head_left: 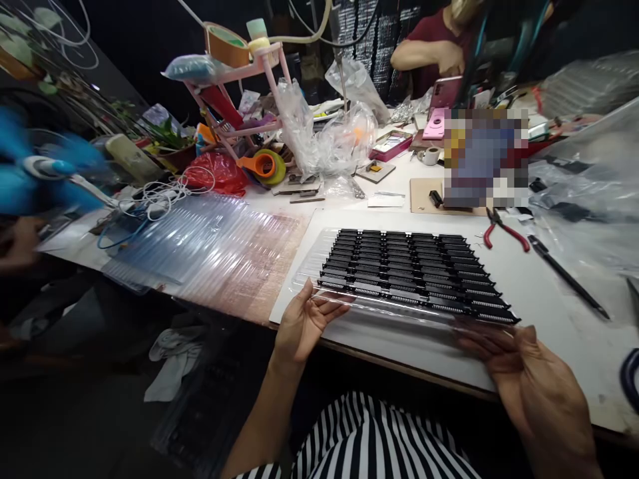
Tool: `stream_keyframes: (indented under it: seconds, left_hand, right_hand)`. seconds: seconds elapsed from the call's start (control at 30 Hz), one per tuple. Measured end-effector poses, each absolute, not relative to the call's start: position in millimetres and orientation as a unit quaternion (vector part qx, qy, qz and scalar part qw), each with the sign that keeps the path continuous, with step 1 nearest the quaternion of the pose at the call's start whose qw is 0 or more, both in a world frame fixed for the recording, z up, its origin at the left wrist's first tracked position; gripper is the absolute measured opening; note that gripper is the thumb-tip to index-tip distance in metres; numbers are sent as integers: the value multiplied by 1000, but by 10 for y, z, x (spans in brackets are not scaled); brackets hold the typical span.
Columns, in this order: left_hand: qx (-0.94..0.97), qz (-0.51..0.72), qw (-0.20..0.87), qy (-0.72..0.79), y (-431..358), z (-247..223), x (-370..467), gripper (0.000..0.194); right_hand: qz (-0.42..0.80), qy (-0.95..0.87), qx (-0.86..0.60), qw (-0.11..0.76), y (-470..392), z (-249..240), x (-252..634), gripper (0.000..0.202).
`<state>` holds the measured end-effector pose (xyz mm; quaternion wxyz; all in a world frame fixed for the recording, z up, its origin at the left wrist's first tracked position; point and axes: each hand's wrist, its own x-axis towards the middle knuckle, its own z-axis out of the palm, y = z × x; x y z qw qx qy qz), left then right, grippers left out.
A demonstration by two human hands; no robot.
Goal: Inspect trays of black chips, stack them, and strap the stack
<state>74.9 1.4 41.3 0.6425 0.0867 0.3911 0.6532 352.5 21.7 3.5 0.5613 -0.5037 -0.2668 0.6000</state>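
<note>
A clear plastic tray [312, 261] carries rows of black connector-like parts [399, 266] over a white board on the table. My left hand [307, 322] holds the tray's near left corner, thumb on the rim and fingers beneath it. At the near right corner, my right hand [529, 372] grips the tray with its thumb up at the edge, the fingers showing through the clear plastic. The tray's near edge is close to me, and the black parts lie in several rows and columns.
Empty clear trays [200, 239] are stacked to the left, near a blue fan [44, 166]. Red-handled pliers [505, 229] and a black pen-like tool [569, 276] lie right. Plastic bags [334, 143] and a pink rack [239, 73] stand behind. Across the table is another person [434, 50].
</note>
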Motion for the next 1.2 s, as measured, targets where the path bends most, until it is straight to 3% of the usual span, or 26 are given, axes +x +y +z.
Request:
stream_keyframes:
  seconds: [0.43, 0.93, 1.07, 1.13, 1.2]
  left_hand:
    - [67, 643, 613, 454, 137, 664, 776, 29]
    - [91, 634, 590, 492, 193, 562, 694, 30]
    - [49, 634, 593, 493, 119, 426, 565, 28]
    - [50, 649, 579, 491, 68, 358, 527, 24]
    - [61, 672, 552, 490, 20, 306, 535, 32]
  right_hand:
    - [605, -318, -428, 591, 381, 260, 3502, 36]
    - [643, -289, -383, 597, 386, 336, 3512, 36]
    - [707, -248, -382, 541, 58, 252, 3428, 34]
    - [748, -239, -389, 483, -146, 154, 3326, 37]
    - [788, -243, -395, 404, -316, 51, 3213, 39]
